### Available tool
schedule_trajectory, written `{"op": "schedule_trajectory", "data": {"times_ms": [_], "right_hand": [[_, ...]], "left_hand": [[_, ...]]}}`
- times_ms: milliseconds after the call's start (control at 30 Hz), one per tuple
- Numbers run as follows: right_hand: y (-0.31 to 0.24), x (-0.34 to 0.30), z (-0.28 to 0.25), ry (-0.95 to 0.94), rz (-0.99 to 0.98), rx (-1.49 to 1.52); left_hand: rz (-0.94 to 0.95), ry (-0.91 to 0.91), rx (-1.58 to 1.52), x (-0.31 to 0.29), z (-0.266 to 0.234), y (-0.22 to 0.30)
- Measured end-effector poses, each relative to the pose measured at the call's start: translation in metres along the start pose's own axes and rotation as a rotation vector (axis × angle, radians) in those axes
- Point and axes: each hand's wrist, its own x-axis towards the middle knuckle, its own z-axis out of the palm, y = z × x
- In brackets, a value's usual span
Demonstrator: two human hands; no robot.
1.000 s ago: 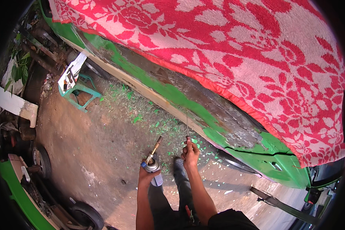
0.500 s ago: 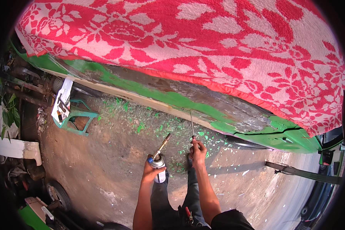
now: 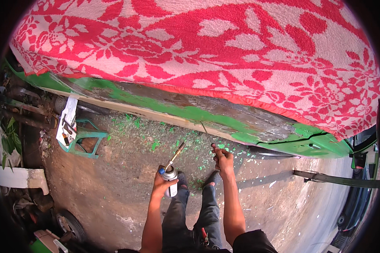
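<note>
My left hand [image 3: 161, 184] is closed around a gas torch [image 3: 170, 177], a white-and-silver canister with a blue knob and a brass nozzle pointing up and to the right. My right hand [image 3: 223, 161] grips a thin-shafted metal tool [image 3: 204, 128] by its end; its fingers hide most of the handle. The slim shaft reaches toward the lower edge of a green car body panel [image 3: 185, 111], where I cannot tell whether its tip touches. Patches of this panel are stripped to grey and brown. A red-and-white floral blanket [image 3: 164, 46] drapes over the car above.
Green paint flakes [image 3: 155, 145] litter the ground below the panel. A green plastic stool [image 3: 88, 141] stands at the left with tools on a white sheet [image 3: 67, 120]. A wheel [image 3: 70, 225] lies lower left. On the right are a metal bar [image 3: 337, 179] and a dark car [image 3: 350, 202].
My right hand has shifted slightly right and up, and the tool's shaft now leans left. The torch in my left hand has moved slightly left and up. The view has shifted a little.
</note>
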Motion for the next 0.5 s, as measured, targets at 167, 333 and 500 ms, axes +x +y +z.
{"op": "schedule_trajectory", "data": {"times_ms": [167,333,500], "right_hand": [[0.001,0.021,0.006,0.077,-0.022,-0.111],[-0.015,-0.012,-0.002,0.095,-0.005,0.001],[0.000,0.018,0.003,0.040,-0.031,0.029]], "left_hand": [[-0.026,-0.010,-0.044,0.003,0.007,0.000],[0.009,-0.014,-0.007,-0.003,-0.009,-0.010],[-0.022,-0.026,0.004,0.002,0.006,-0.013]]}}
